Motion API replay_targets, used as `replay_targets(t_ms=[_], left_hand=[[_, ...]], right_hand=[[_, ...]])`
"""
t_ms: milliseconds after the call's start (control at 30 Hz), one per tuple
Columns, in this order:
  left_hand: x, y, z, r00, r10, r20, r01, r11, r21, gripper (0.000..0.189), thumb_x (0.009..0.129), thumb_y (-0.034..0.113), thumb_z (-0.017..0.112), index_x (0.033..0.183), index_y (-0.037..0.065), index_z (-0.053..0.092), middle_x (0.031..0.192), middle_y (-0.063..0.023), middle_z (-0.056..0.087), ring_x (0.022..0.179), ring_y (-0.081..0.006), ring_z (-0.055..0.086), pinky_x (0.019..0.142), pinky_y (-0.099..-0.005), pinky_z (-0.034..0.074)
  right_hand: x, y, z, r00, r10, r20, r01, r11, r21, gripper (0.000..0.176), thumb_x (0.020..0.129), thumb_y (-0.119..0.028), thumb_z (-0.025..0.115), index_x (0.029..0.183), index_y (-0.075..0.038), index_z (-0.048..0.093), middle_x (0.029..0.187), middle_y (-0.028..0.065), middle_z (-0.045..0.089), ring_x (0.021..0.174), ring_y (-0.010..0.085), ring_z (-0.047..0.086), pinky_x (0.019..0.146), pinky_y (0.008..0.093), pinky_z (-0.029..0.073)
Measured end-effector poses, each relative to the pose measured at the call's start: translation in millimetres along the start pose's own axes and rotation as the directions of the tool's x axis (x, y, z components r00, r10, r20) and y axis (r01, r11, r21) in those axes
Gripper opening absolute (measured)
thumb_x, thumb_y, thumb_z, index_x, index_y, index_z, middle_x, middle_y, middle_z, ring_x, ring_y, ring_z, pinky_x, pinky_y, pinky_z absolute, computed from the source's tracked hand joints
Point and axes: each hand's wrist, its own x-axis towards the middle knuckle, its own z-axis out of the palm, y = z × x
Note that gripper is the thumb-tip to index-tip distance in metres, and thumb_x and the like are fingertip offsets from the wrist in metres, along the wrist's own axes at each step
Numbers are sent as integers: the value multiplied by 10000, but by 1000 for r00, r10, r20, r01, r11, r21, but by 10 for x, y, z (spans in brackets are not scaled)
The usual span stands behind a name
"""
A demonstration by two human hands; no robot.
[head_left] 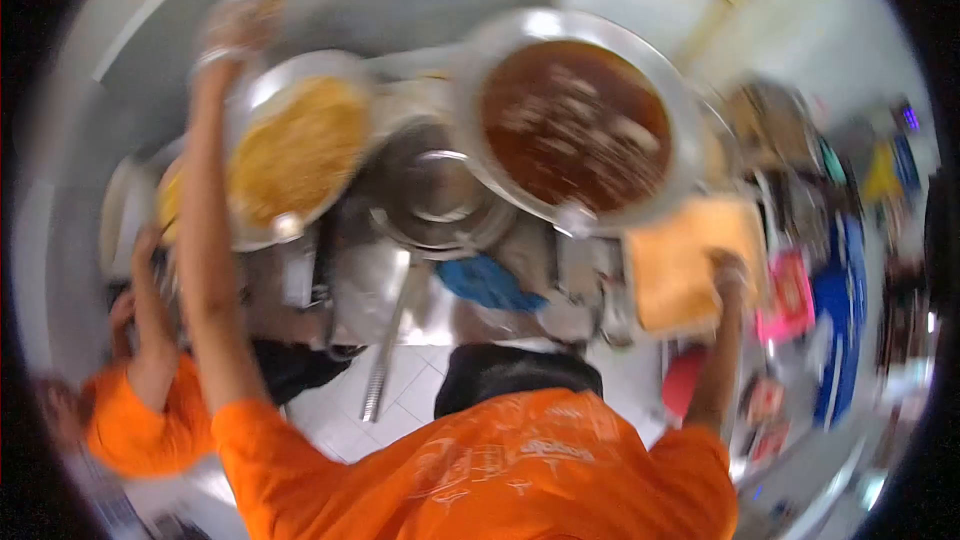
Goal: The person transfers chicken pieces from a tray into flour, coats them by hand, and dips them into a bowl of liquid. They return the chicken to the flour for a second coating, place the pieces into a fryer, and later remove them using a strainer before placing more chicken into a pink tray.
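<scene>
My left hand [245,25], in a clear plastic glove, is raised past the rim of a wide metal pan [350,70] of yellow crumb-like food [302,150]. Its fingers look curled, but blur hides what they hold. My right hand [730,272] reaches down onto a flat tan-orange rectangular tray or slab [675,275]; its fingers are too small and smeared to read. Between my arms stands a large metal pan [465,70] of dark brown liquid [580,130], with pale elongated pieces [570,100] in it.
A round metal bowl or lid [440,190] lies between the pans. In front are a blue cloth or bag [490,283] and a long metal handle [388,340]. A co-worker in an orange shirt [150,420] is at the left. A pink basket [787,298] stands at the right.
</scene>
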Motion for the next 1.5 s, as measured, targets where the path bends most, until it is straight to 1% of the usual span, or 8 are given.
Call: replay_targets(t_ms=[167, 300, 533, 767, 1200, 1367, 1467, 1500], left_hand=[[149, 832, -64, 875, 448, 186, -485, 812, 324, 359, 938, 130, 390, 1288, 104, 467, 1361, -83, 423, 1259, -209, 398, 1075, -319, 287], [-24, 2570, -723, 905, 194, 379, -315, 905, 288, 336, 924, 174, 435, 1239, 92, 515, 1296, -108, 490, 1215, -269, 446, 1024, -359, 352], [-15, 4964, -1018, 964, 255, 75, -177, 827, -533, 355, 881, 320, 538, 1067, 28, 617, 945, -134, 657, 835, -242, 630, 756, -343, 489], [-502, 6330, -587, 892, 446, 70, -400, 853, -336, 337, 839, 377, 570, 955, 68, 643, 877, -135, 643, 813, -292, 606, 793, -362, 466], [-3311, 7590, 1496, 526, 139, 839, 281, 903, -326, 589, 832, 560, 435, 1151, 84, 571, 1144, -172, 582, 1087, -322, 537, 925, -394, 418], [-3132, 7866, 1102, 451, -58, 891, 555, 800, -229, 713, 844, 621, 350, 1192, 26, 533, 1154, -194, 570, 1085, -341, 536, 943, -389, 406], [-3101, 7943, 1083, 15, 23, 1000, 892, 450, -24, 736, 857, 628, 323, 1238, 24, 502, 1215, -188, 540, 1127, -317, 516, 985, -364, 365], [-3299, 8005, 1453, 196, -50, 979, 782, 611, -125, 724, 861, 618, 340, 1249, 27, 496, 1243, -169, 525, 1139, -292, 504, 996, -345, 346]], right_hand=[[-78, 1772, 1096, 990, -43, 135, 92, 922, -377, 365, 835, -325, 490, 1050, -53, 603, 1045, 153, 622, 937, 313, 584, 819, 397, 461], [244, 2268, 2114, 959, 282, -34, -277, 907, -318, 420, 823, -414, 490, 932, -34, 633, 887, 161, 652, 799, 314, 622, 722, 408, 496], [90, 923, 2282, 848, -397, 352, 446, 893, -66, 321, 778, -361, 530, 849, -53, 583, 837, 97, 613, 757, 242, 588, 678, 377, 490], [-93, 1928, 1414, 645, -396, 654, 592, 800, -100, 269, 756, -280, 559, 909, -70, 628, 947, 101, 625, 857, 246, 590, 758, 369, 478], [-292, 2813, 1951, 831, 40, 555, -196, 954, 225, 509, 873, -488, 418, 915, -45, 663, 981, 181, 637, 901, 305, 597, 795, 397, 467], [-382, 1855, 1529, 850, -322, 417, 306, 946, 108, 445, 922, -335, 336, 900, 16, 609, 821, 217, 635, 714, 368, 596, 663, 436, 468], [-457, 1556, 1374, 813, -344, 470, 294, 939, 178, 420, 925, -295, 322, 919, 21, 599, 821, 216, 631, 694, 363, 589, 646, 426, 473], [-426, 1538, 1469, 810, -385, 442, 321, 922, 214, 403, 922, -287, 330, 929, 20, 591, 819, 208, 630, 689, 358, 585, 639, 418, 475]])
